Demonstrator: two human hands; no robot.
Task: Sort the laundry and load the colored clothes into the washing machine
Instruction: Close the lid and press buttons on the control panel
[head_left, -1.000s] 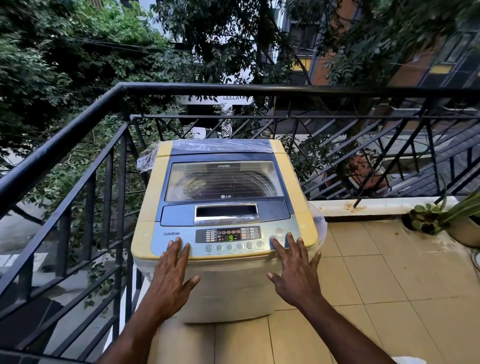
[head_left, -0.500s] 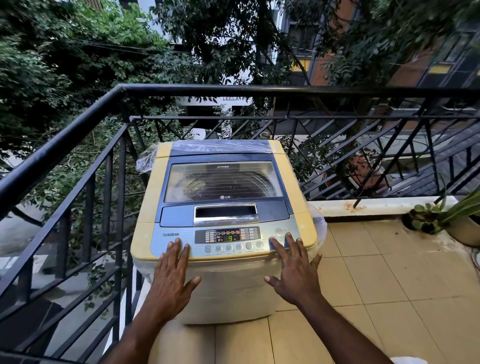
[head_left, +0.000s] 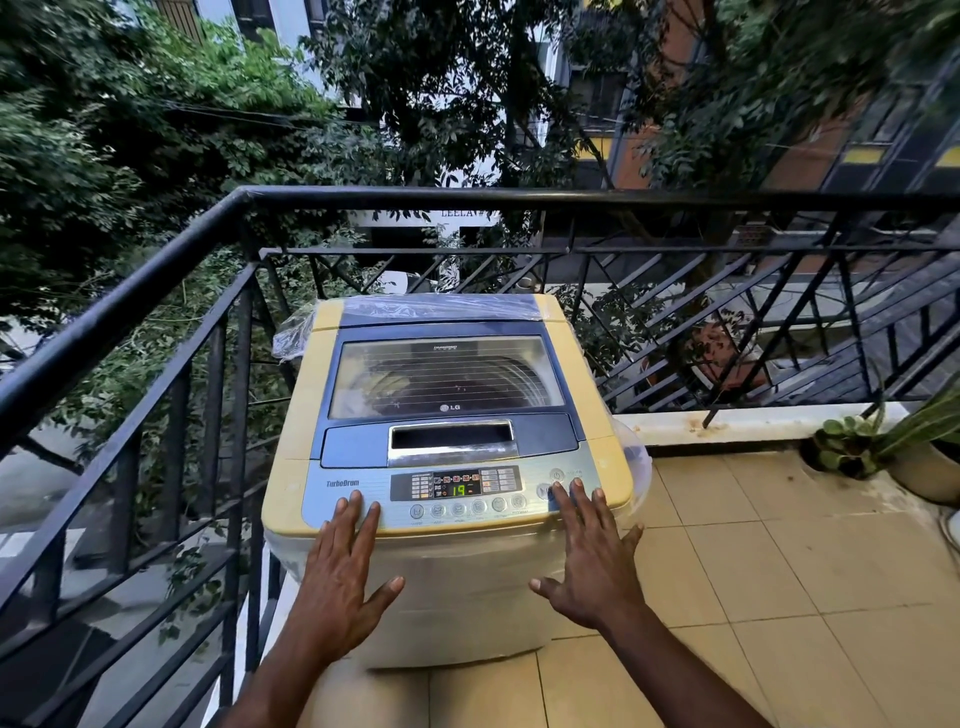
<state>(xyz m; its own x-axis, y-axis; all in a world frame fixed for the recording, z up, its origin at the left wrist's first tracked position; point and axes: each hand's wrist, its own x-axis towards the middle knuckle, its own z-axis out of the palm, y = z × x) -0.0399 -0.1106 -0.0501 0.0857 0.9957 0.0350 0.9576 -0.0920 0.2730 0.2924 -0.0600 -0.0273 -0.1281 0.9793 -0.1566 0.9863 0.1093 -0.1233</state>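
Your washing machine (head_left: 447, 457) stands on the tiled balcony floor (head_left: 779, 597) in its far left corner, close against the black railing (head_left: 156, 291), with its glass lid (head_left: 447, 376) down and dark laundry dimly visible beneath. The green readout on the control panel (head_left: 457, 491) now shows 19, where half a second ago it read 9. Your left hand (head_left: 337, 582) lies flat and spread on the near left edge of the panel as before, holding nothing. Your right hand (head_left: 592, 561) is likewise open and empty, its fingertips (head_left: 558, 491) pressed among the buttons at the panel's right end, barely shifted from where they were. A potted plant (head_left: 883, 441) sits at the floor's right edge
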